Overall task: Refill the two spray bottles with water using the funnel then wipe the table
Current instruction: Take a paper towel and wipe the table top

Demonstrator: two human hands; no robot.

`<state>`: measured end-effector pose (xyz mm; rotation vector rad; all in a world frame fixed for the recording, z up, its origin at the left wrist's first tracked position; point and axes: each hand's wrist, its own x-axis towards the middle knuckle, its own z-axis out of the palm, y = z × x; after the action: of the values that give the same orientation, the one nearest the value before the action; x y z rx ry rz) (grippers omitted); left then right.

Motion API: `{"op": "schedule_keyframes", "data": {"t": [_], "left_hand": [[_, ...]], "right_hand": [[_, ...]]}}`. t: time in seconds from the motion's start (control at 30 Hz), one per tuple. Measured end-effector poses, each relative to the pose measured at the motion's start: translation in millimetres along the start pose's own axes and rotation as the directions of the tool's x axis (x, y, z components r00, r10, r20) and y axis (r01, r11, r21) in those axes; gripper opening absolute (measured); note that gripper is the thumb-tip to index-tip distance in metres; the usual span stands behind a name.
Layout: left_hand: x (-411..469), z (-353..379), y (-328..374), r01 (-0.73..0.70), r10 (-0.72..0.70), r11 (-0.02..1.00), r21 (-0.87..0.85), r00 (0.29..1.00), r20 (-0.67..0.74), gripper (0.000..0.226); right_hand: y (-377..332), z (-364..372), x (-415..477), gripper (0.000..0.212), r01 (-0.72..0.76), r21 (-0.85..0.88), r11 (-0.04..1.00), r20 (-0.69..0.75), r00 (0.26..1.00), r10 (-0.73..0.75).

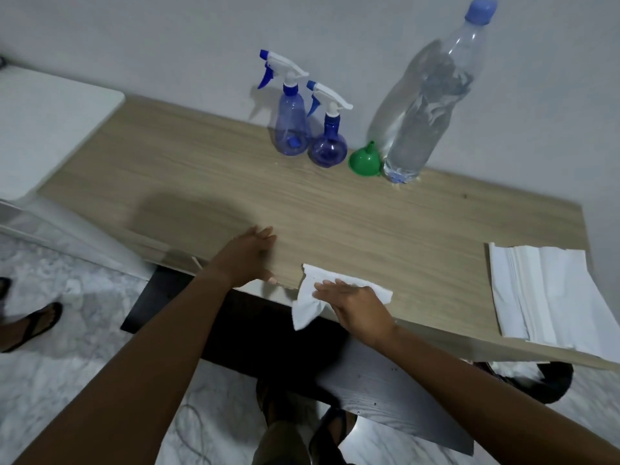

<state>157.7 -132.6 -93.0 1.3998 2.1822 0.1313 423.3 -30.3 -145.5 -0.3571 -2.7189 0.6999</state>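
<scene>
**While one grip steadies, the other presses the tissue**

As we read across from the left, we first meet a white cabinet (50, 129) butting against the left end of the wooden surface (335, 213). Below it, a sandalled foot (37, 325) stands on the marbled floor (84, 380).

Next comes the left grip (250, 260). It lies flat on the near edge of the surface with its fingers straight and pointing far, and it holds nothing; the thumb sits right at the edge.

Just to its right, a crumpled white tissue (307, 312) rests on the same near edge, with one corner hanging over it. The right grip (352, 305) lies on top of the tissue with its fingers stretched out flat, pressing the paper down rather than curling round it.

Far back against the wall, the tall spray bottle (291, 129) and the round spray bottle (327, 149) stand upright and touching, both with trigger heads fitted. We cannot tell how full they are. The green funnel (364, 161) sits just right of them with its spout pointing up, tight beside the base of the big clear water bottle (422, 105), which stands capped.

At the near right corner, a stack of folded paper towels (543, 297) overhangs the edge, well apart from both grips.
</scene>
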Motion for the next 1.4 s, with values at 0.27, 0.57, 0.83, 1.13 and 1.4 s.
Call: {"op": "schedule_keyframes", "data": {"t": [0.27, 0.57, 0.83, 1.13, 1.4], "left_hand": [[-12, -3, 6, 0.025, -0.025, 1.0, 0.002, 1.0, 0.018, 0.102], [-7, -45, -52, 0.029, -0.029, 0.999, -0.018, 0.999, -0.036, 0.11], [4, -61, -104, -0.071, 0.072, 0.995, 0.064, 0.997, -0.012, 0.115], [-2, -72, -103, -0.077, 0.08, 0.992, 0.097, 0.996, -0.032, 0.116], [-12, -80, -94, -0.061, 0.061, 0.993, 0.098, 0.998, 0.002, 0.115]], "right_hand": [[-9, -52, 105, 0.043, -0.443, 0.446, 0.778, -0.037, 0.859, 0.511], [23, -27, 253, 0.015, -0.617, 0.559, 0.553, -0.022, 0.656, 0.754], [17, 22, 241, 0.016, -0.546, -0.082, 0.834, -0.516, 0.739, 0.433], [-11, 56, 245, 0.068, -0.451, -0.21, 0.868, 0.13, 0.866, 0.482], [-66, 66, 132, 0.066, -0.101, -0.286, 0.953, 0.266, 0.947, 0.181]]}}
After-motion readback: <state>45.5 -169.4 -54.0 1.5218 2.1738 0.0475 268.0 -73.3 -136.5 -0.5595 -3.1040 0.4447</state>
